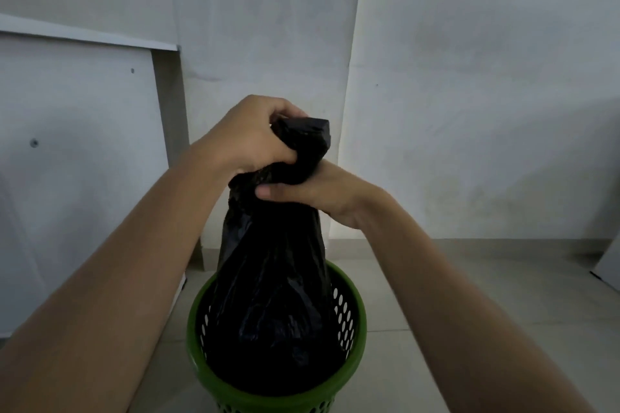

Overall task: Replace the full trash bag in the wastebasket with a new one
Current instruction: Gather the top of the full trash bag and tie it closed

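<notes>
1. Trash bag (275, 305), black, thin and soft: gathered into a neck at the top, bulging body low in the green wastebasket (359, 318) on the tiled floor, near centre.
2. Left hand (241, 137) clenched on the bunched top; right hand (322, 191) wrapped around the neck just below, fingers (268, 192) closed on plastic.
3. Probably moderately heavy, slippery, easily torn; best held at the twisted neck.
4. Lift straight up, clear of the perforated rim.
</notes>
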`<act>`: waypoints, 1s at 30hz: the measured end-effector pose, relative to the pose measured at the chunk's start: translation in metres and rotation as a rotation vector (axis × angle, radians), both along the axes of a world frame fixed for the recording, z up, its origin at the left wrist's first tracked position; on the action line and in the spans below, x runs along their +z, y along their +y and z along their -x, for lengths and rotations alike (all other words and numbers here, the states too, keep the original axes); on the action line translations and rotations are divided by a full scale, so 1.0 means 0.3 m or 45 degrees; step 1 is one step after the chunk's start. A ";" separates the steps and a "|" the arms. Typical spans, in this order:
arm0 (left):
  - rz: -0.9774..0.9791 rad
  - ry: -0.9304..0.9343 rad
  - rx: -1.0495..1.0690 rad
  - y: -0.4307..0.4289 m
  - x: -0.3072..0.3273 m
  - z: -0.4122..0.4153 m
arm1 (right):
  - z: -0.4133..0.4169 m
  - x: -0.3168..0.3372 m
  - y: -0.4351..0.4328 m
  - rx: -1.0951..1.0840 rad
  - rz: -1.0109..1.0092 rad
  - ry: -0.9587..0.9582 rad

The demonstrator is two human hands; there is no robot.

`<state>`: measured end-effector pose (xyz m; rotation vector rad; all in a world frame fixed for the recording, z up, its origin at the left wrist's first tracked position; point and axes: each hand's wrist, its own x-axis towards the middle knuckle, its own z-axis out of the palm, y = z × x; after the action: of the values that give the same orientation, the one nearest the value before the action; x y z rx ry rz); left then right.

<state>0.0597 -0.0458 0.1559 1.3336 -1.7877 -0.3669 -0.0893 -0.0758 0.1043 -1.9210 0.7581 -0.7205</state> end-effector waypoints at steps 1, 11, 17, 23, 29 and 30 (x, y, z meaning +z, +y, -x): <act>-0.020 -0.023 -0.008 -0.003 0.005 0.005 | -0.036 -0.007 -0.004 -0.083 -0.021 -0.130; -0.579 0.088 -0.004 0.039 -0.224 -0.209 | -0.131 0.006 -0.055 -0.537 -0.251 -0.599; -0.271 0.546 -0.028 0.014 -0.252 -0.128 | -0.152 0.057 -0.019 -0.532 -0.017 -0.526; 0.015 0.425 0.172 0.033 -0.237 -0.167 | -0.135 0.055 -0.032 -0.374 -0.098 -0.548; 0.053 0.543 0.126 0.088 -0.127 -0.175 | -0.139 0.055 -0.021 -0.165 -0.115 -0.474; 0.072 0.538 0.140 0.089 -0.123 -0.163 | -0.140 0.058 -0.013 -0.094 -0.115 -0.413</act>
<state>0.1088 -0.0190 0.1191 1.2037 -1.3594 -0.4935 -0.0474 -0.0797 0.1217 -1.6483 0.6475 -0.9975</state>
